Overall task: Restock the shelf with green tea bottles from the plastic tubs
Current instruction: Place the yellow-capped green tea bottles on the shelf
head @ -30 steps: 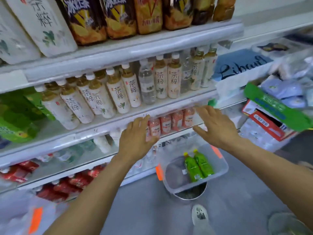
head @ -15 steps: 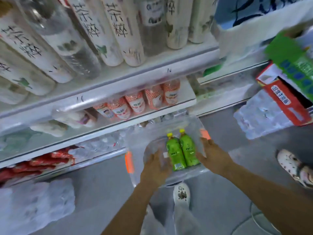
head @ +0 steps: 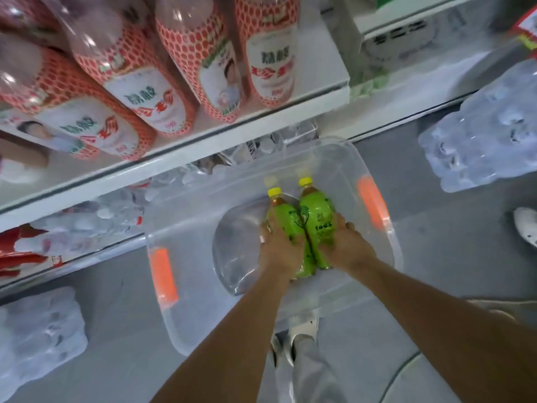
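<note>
Reaching into the clear plastic tub (head: 189, 303), both hands are on the two green tea bottles, which lie side by side and touching on the tub's bottom. The left hand (head: 279, 251) has its fingers curled over the left green tea bottle (head: 283, 218) and grips its body. The right hand (head: 347, 245) wraps its fingers round the right green tea bottle (head: 316, 209) in the same way. Just beyond the fingertips the yellow caps (head: 274, 192) point toward the shelf (head: 203, 154). Farther beyond them, on that shelf, stand the red-and-white bottles (head: 136, 91). One orange handle (head: 372, 203) of the tub is near the right fingers, on their outer side. The other orange handle (head: 162, 277) is well apart from the left fingers, on their outer side. A wrapped pack of water bottles (head: 479, 146) lies on the floor, far to the right of the right fingers.
</note>
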Demonstrator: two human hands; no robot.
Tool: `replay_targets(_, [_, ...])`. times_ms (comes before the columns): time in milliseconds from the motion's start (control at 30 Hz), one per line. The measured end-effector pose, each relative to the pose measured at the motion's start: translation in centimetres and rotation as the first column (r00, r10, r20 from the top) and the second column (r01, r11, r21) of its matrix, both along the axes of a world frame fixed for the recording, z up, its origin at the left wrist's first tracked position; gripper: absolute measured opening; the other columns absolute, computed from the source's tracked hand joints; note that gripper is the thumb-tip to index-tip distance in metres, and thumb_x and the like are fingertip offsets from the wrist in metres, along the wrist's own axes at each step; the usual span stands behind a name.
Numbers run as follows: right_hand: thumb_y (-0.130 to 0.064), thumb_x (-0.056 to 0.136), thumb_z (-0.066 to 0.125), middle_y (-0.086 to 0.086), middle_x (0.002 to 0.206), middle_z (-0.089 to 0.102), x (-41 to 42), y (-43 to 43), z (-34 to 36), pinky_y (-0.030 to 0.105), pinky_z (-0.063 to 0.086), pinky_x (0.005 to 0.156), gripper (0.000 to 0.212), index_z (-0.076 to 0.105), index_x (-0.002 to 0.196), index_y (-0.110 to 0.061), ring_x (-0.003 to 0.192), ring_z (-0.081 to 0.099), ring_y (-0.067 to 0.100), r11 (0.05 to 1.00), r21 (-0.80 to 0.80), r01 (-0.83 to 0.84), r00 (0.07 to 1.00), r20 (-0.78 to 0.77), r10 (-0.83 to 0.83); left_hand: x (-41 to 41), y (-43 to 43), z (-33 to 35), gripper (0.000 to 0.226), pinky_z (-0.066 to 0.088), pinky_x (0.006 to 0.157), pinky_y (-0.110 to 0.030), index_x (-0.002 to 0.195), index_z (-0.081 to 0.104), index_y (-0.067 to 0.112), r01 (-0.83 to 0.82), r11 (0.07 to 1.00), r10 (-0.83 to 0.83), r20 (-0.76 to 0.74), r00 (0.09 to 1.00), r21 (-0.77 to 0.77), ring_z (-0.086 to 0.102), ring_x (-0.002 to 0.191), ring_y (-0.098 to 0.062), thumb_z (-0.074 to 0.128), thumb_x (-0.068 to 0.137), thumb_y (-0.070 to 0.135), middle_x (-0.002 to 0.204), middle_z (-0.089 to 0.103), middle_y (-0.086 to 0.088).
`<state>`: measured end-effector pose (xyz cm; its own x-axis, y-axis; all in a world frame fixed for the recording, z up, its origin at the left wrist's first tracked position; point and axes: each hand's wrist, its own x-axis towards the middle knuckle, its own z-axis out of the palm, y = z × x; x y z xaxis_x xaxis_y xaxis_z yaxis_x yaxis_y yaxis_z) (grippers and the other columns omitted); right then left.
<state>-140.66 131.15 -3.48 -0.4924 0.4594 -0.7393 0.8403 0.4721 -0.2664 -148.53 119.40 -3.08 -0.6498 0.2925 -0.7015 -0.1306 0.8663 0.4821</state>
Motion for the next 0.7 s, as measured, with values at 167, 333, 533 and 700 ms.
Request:
replay_targets(167, [-0.055, 0.086, 0.062, 0.017, 0.131, 0.042, 0.0, -0.6, -3.3, 0.041, 0.046, 0.089, 0.1, 0.004, 0.153, -0.008, 0.12, 0.049, 0.035, 0.989, 0.137, -0.048, 0.998, 0.038, 0.043, -0.5, 1.2, -3.7, 0.096, 0.048, 0.098, -0.051, 0.154, -0.007, 0.048, 0.096, 0.993, -0.098, -0.037, 0.994, -0.062, 0.055, 0.12, -0.044, 0.064, 0.09, 0.045, 0.158, 0.011, -0.007])
replay_targets(333, [-0.056, 0.081, 0.07, 0.018, 0.138, 0.037, -0.5, -0.3, -3.6, 0.043, 0.044, 0.093, 0.117, -0.007, 0.153, -0.005, 0.126, 0.045, 0.035, 0.994, 0.095, -0.061, 0.997, 0.055, 0.056, -1.9, -0.5, -5.1, 0.096, 0.042, 0.105, -0.039, 0.154, 0.017, 0.048, 0.01, 0.999, -0.01, 0.016, 1.0, 0.03, 0.055, 0.123, -0.033, 0.075, 0.08, 0.027, 0.151, 0.03, -0.012])
replay_targets(533, [-0.06, 0.068, 0.078, 0.018, 0.137, 0.036, -2.0, -1.2, -5.0, 0.047, 0.046, 0.091, 0.131, -0.005, 0.153, -0.007, 0.122, 0.046, 0.038, 0.98, 0.138, 0.142, 0.987, 0.05, -0.15, -2.8, -3.5, -7.8, 0.106, 0.052, 0.099, -0.047, 0.144, 0.035, 0.046, -0.256, 0.953, 0.241, 0.11, 0.964, 0.161, 0.062, 0.113, -0.023, 0.082, 0.049, 0.049, 0.13, 0.056, -0.008])
replay_targets(700, [-0.056, 0.069, 0.079, 0.016, 0.125, 0.044, -2.4, -1.8, -6.1, 0.045, 0.047, 0.08, 0.11, 0.015, 0.145, -0.008, 0.112, 0.052, 0.039, 0.949, 0.254, 0.186, 0.982, -0.004, -0.191, -3.3, -2.9, -7.9, 0.128, 0.047, 0.105, -0.048, 0.153, 0.014, 0.031, -0.347, 0.935, 0.329, 0.197, 0.924, 0.067, 0.055, 0.122, -0.027, 0.095, 0.055, 0.038, 0.134, 0.054, -0.003])
